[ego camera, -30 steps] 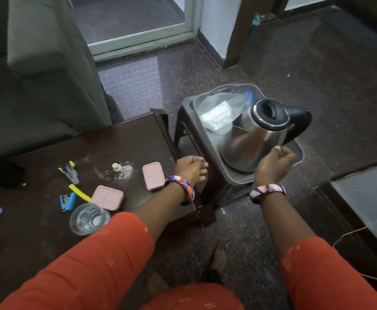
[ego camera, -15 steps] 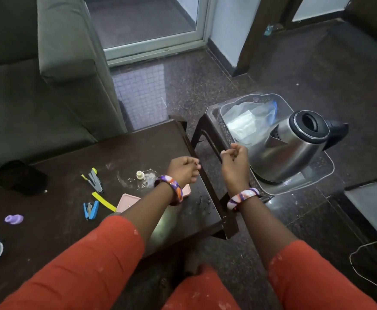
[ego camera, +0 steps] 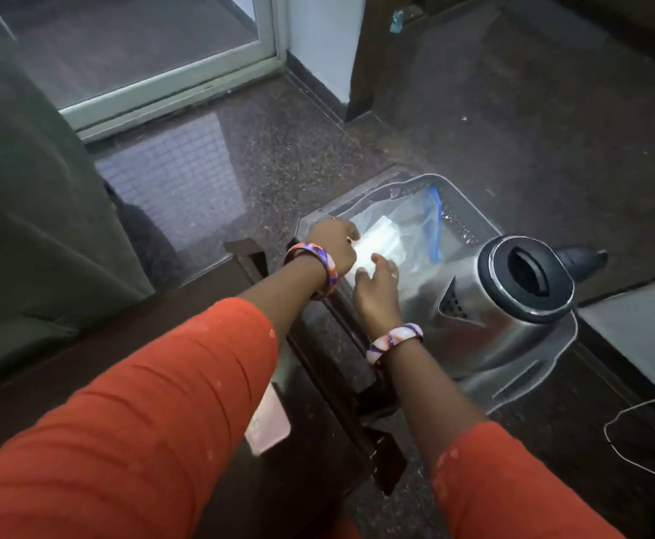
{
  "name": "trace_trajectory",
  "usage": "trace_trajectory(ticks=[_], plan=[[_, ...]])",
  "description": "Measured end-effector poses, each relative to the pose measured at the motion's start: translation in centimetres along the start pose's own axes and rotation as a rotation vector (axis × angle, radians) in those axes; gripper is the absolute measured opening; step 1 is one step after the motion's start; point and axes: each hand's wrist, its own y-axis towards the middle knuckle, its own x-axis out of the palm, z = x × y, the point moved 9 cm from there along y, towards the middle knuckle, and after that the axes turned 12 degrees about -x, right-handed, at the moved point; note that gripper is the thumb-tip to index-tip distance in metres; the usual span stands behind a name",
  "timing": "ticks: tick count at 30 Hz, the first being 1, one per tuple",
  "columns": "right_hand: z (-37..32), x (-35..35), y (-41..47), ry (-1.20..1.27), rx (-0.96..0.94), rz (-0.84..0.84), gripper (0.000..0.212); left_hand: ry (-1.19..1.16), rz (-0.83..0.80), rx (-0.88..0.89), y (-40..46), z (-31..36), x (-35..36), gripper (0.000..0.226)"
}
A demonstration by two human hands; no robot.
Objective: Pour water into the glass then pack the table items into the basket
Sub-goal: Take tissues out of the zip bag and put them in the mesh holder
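A grey plastic basket [ego camera: 469, 227] stands on a dark stool to the right of the brown table [ego camera: 178, 301]. Inside it lie a clear zip bag [ego camera: 411, 231] with white contents and a steel kettle [ego camera: 504, 305] with a black lid. My left hand [ego camera: 335, 239] is over the basket's near-left corner, fingers curled down onto the bag; what is in them is hidden. My right hand [ego camera: 376, 285] rests on the bag beside the kettle with its fingers apart. A pink box [ego camera: 269, 422] lies on the table under my left sleeve. The glass is out of view.
A green sofa [ego camera: 26, 188] borders the table on the left. A glass door is at the back. A thin white cable [ego camera: 636, 429] loops on the dark floor at the right, near a grey slab [ego camera: 644, 320].
Both hands have moved from the table's edge into the basket, onto the bag. My right hand has gone from a fist to spread fingers. The view has swung right, hiding most table items.
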Motion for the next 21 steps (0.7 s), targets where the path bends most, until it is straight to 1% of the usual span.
trace_trajectory(ticks=[4, 6, 10, 13, 16, 17, 20, 21], plan=[[1.0, 0.5, 1.6, -0.014, 0.003, 0.026, 0.045, 0.379, 0.071, -0.006, 3.9, 0.5, 0.5, 0.041], [1.5, 0.7, 1.8, -0.007, 0.021, 0.045, 0.045, 0.478, 0.111, 0.008, 4.6, 1.0, 0.8, 0.04], [2.3, 1.1, 2.0, 0.013, 0.08, 0.046, 0.046, 0.61, 0.169, 0.136, 4.6, 2.3, 2.1, 0.034], [2.5, 1.3, 2.2, 0.019, 0.115, 0.025, 0.046, 0.617, 0.207, 0.211, 4.5, 2.2, 2.6, 0.031], [2.6, 1.5, 2.3, 0.028, 0.138, -0.014, 0.048, 0.585, 0.191, 0.291, 4.6, 2.4, 3.4, 0.03], [2.7, 1.6, 2.3, 0.038, 0.142, -0.025, 0.048, 0.54, 0.181, 0.275, 4.7, 2.3, 3.4, 0.031], [2.9, 1.6, 2.3, 0.079, 0.14, -0.038, 0.049, 0.34, 0.159, 0.097, 5.6, 1.5, 2.6, 0.041], [2.9, 1.6, 2.4, 0.091, 0.135, -0.035, 0.05, 0.331, 0.169, 0.082, 5.9, 1.7, 2.4, 0.04]])
